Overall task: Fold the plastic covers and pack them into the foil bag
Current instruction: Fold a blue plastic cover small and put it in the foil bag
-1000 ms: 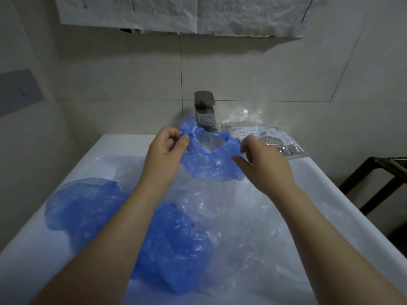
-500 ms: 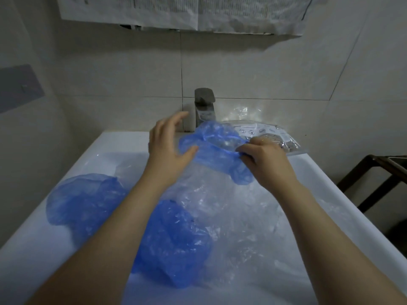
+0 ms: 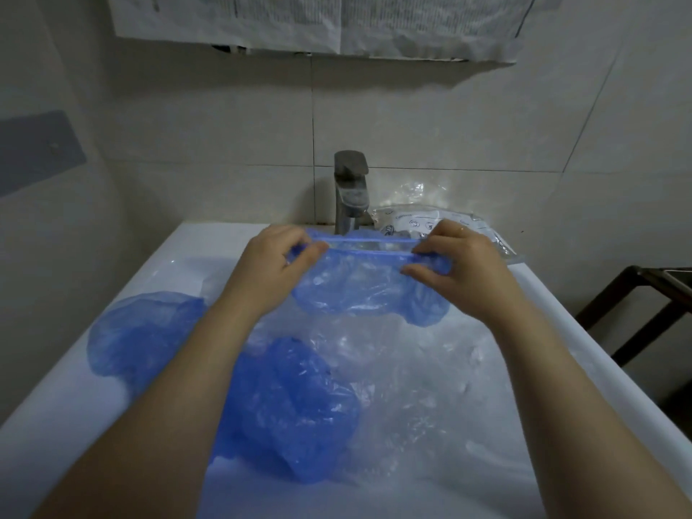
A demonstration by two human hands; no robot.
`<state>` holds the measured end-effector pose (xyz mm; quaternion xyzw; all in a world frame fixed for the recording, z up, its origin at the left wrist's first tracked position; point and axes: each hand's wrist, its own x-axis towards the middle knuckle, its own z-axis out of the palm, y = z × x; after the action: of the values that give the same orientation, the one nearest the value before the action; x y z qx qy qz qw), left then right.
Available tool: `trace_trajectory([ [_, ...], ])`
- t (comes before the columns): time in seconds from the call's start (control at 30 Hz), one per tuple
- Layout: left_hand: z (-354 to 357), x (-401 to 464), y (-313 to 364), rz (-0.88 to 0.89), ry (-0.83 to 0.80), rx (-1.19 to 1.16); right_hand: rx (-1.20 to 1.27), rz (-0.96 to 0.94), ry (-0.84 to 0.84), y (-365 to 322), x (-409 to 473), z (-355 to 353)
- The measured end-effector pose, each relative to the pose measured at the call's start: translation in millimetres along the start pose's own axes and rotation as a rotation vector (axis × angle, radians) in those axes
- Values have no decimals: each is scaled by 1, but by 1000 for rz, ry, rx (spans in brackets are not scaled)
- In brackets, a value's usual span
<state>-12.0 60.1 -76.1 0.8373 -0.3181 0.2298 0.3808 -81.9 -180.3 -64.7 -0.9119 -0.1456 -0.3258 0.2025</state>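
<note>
A blue plastic cover (image 3: pixel 359 286) hangs stretched between my two hands in front of the tap. My left hand (image 3: pixel 277 264) pinches its elastic rim at the left end, and my right hand (image 3: pixel 460 260) pinches the rim at the right end. The rim is pulled into two straight blue lines. Two more blue covers lie loose on the white sink: one (image 3: pixel 142 331) at the left, one (image 3: pixel 292 410) under my left forearm. A clear plastic sheet (image 3: pixel 412 368) spreads across the basin. The foil bag (image 3: pixel 419 222) lies behind my right hand, beside the tap.
A grey metal tap (image 3: pixel 350 192) stands at the back of the white sink (image 3: pixel 67 387). Tiled wall rises behind, with paper sheets (image 3: pixel 318 20) stuck above. A dark wooden frame (image 3: pixel 636 312) stands to the right of the sink.
My hands have pulled apart and stretched the crumpled blue cover flat, its elastic rim now taut between them. My left hand went from open fingers to pinching the rim.
</note>
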Motion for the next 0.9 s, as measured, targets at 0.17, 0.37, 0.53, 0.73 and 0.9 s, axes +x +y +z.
trace_trajectory([
  [0.17,10,-5,20,-116,85,-168,375,211,-17,-1,-2,8],
  [0.37,12,-4,11,-349,266,-1,109,481,-24,2,1,21],
  [0.53,21,1,11,-748,161,-588,529,807,107,5,-2,21],
  [0.73,14,8,3,-1013,155,-1468,1572,1098,185,-8,4,10],
  [0.9,9,6,-5,-1063,125,-1473,1451,1088,-34,-15,1,8],
])
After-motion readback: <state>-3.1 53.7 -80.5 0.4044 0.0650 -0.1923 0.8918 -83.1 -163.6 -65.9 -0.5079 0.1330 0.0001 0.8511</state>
